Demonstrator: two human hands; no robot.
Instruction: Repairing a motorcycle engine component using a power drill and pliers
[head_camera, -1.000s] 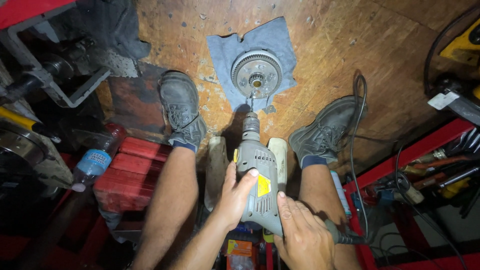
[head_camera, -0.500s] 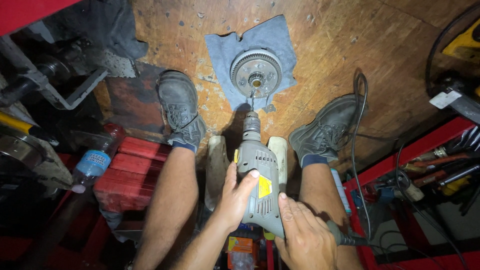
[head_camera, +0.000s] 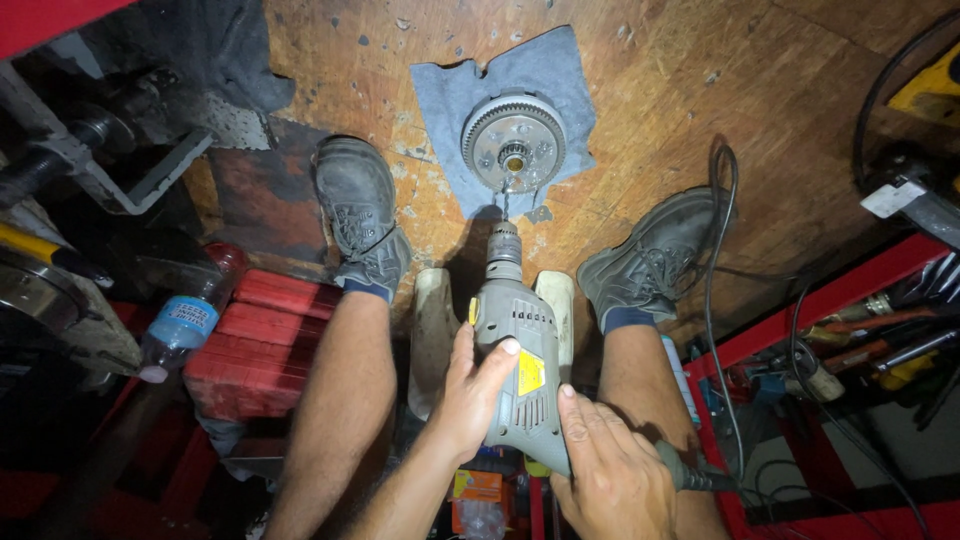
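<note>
Scuffed plywood floor (head_camera: 700, 110) fills the head view, with a blue-grey cloth (head_camera: 445, 95) spread on it and a round toothed metal hub (head_camera: 514, 143) lying in the middle of that cloth. Your two shoes flank it, and a black cord (head_camera: 722, 260) loops past the right one.

You hold a grey electric drill (head_camera: 515, 360) pointing away from you, its bit (head_camera: 506, 200) touching the near edge of the hub's face. How deep the bit sits cannot be told; no shavings show on the cloth, so the drilling looks early rather than finished.

Your left hand (head_camera: 470, 395) wraps the drill's body from the left side, thumb laid across the top, fingers closed around the casing. Your right hand (head_camera: 610, 470) closes over the rear handle, index finger stretched forward along the housing. Both wrists angle inward toward the tool.

A plastic bottle (head_camera: 185, 320) lies by red blocks (head_camera: 265, 345) at your left.
</note>
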